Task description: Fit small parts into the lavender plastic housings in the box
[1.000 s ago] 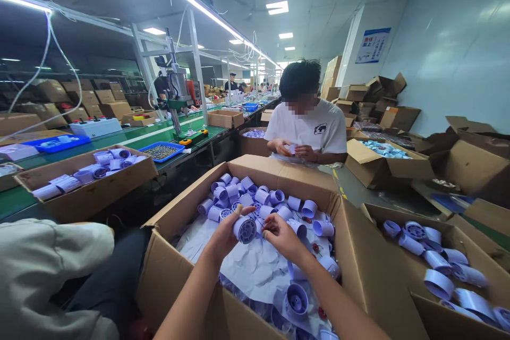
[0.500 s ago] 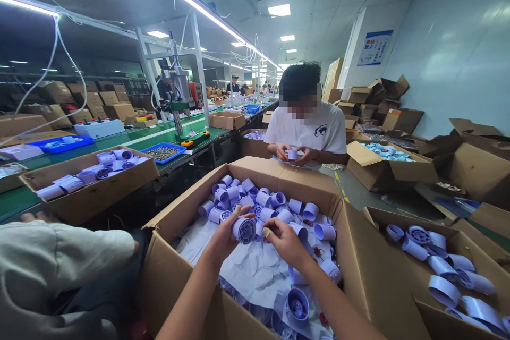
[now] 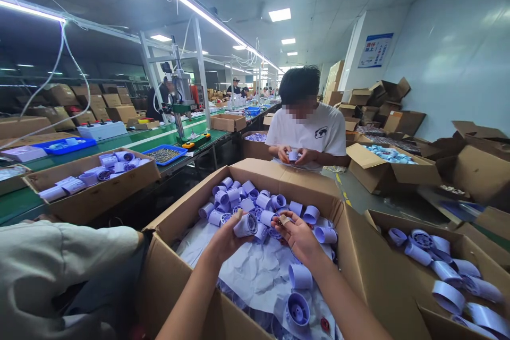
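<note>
My left hand (image 3: 228, 235) is closed around a lilac plastic cylindrical housing (image 3: 246, 224), whose ribbed end faces right. Just beside it, my right hand (image 3: 297, 232) has its palm turned partly up and its fingers curled. A small dark reddish bit shows at those fingertips, too small to name. Tan wrapping covers one right finger. Both hands are over a large cardboard box (image 3: 191, 288) holding many similar lilac housings and crumpled white paper (image 3: 255, 271). Nearer me in the box stands a lilac cup-shaped housing (image 3: 298, 309), with a small red part (image 3: 324, 323) by it.
Across the box, a co-worker (image 3: 306, 127) holds a lilac piece in both hands. Open cartons of lilac parts stand at left (image 3: 95, 191) and right (image 3: 398, 271). A green conveyor line (image 3: 139, 141) carries a press machine (image 3: 181, 93) and a blue tray (image 3: 164, 155). A grey sleeve (image 3: 71, 255) is close at left.
My right hand has moved slightly right, away from the housing, and turned its palm upward. The housing in my left hand has tilted so its ribbed end faces more to the right.
</note>
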`<state>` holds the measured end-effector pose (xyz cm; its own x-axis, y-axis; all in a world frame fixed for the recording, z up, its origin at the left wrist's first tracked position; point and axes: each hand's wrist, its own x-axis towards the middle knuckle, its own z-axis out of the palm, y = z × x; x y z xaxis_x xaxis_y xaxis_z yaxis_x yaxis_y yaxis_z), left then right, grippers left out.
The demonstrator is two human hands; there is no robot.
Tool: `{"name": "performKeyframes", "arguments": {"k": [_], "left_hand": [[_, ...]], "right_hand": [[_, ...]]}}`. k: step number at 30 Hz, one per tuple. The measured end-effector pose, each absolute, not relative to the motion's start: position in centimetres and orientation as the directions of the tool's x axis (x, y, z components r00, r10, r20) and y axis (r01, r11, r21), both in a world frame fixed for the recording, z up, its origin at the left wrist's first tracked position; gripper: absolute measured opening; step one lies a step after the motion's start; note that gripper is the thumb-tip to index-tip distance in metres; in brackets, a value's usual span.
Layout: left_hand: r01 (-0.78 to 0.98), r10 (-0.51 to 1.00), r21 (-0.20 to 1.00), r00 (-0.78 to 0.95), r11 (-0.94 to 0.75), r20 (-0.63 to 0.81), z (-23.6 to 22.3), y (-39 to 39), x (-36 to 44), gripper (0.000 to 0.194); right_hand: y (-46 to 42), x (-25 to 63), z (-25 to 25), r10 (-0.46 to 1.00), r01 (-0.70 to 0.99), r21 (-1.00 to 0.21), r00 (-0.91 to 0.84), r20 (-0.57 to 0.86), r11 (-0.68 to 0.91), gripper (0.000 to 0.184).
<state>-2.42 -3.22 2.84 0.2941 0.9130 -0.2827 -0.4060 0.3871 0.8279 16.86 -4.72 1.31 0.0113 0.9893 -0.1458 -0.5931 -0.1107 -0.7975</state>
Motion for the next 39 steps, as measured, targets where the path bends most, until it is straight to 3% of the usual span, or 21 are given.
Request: {"name": "performKeyframes", "arguments": {"k": [3, 6, 9, 11, 16, 21, 25, 34, 39], "left_hand": [[-0.315, 0.952, 0.909, 0.225, 0.271, -0.206, 2.3, -3.1, -2.1, 0.049], [-0.067, 0.997, 0.995, 0.01, 0.073, -0.072, 1.7, -2.8, -1.7, 0.058], [0.188, 0.982, 0.972, -0.105, -0.137, 0.159, 1.4, -2.8, -1.4, 0.062], [0.256, 0.964, 0.942, -0.095, -0.217, 0.248, 1.3, -2.9, -1.3, 0.064], [0.277, 0.925, 0.902, -0.096, -0.331, 0.368, 1.2, -3.2, -1.1, 0.062], [0.316, 0.895, 0.862, -0.077, -0.396, 0.439, 1.2, -3.3, -0.9, 0.056], [0.282, 0.912, 0.882, -0.048, -0.378, 0.407, 1.0, -3.5, -0.7, 0.047], [0.146, 0.915, 0.906, -0.016, -0.397, 0.403, 0.8, -3.0, -1.2, 0.049], [0.014, 0.935, 0.945, 0.146, -0.328, 0.322, 1.1, -3.0, -1.7, 0.052]], "right_hand": [[-4.9, 16.9, 1.7, 0.989, -0.609, -0.781, -0.05, -0.136, -0.138, 0.043], [-5.2, 16.9, 2.1, 0.988, -0.607, -0.779, -0.099, -0.122, -0.157, 0.039], [-5.5, 16.9, 2.4, 0.985, -0.602, -0.782, -0.143, -0.096, -0.164, 0.038], [-5.6, 16.9, 2.5, 0.986, -0.608, -0.778, -0.149, -0.08, -0.155, 0.038], [-6.0, 17.2, 2.4, 0.988, -0.65, -0.747, -0.147, -0.055, -0.139, 0.037], [-6.6, 17.6, 2.4, 0.968, -0.674, -0.702, -0.233, -0.092, -0.229, 0.037], [-7.0, 17.5, 2.6, 0.955, -0.681, -0.68, -0.28, -0.1, -0.271, 0.037], [-7.3, 17.1, 2.2, 0.947, -0.643, -0.715, -0.309, -0.087, -0.275, 0.037], [-7.1, 16.9, 2.4, 0.976, -0.704, -0.691, -0.216, -0.016, -0.167, 0.036]]}}
